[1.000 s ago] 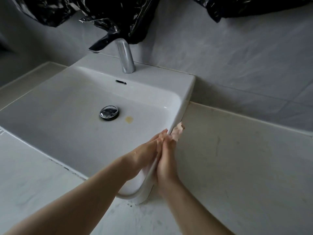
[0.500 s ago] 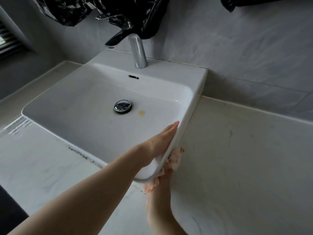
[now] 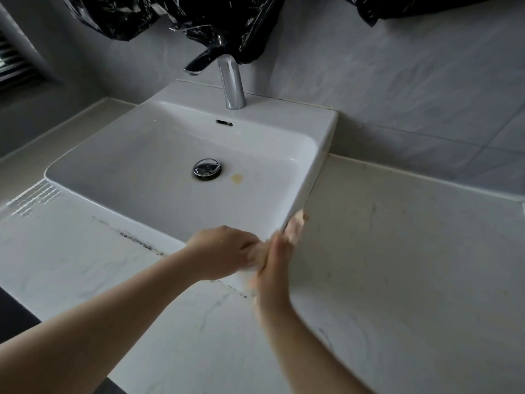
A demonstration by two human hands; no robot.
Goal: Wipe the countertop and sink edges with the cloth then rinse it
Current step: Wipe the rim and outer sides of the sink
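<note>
One cloth under right hand, sink edge; left hand adjacent.

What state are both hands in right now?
Left hand: curled at the sink corner; grip cannot be told.
Right hand: open, pressing the cloth against the sink side.

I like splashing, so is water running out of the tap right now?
No, no stream falls from the spout of the chrome faucet into the white sink below it.
</note>
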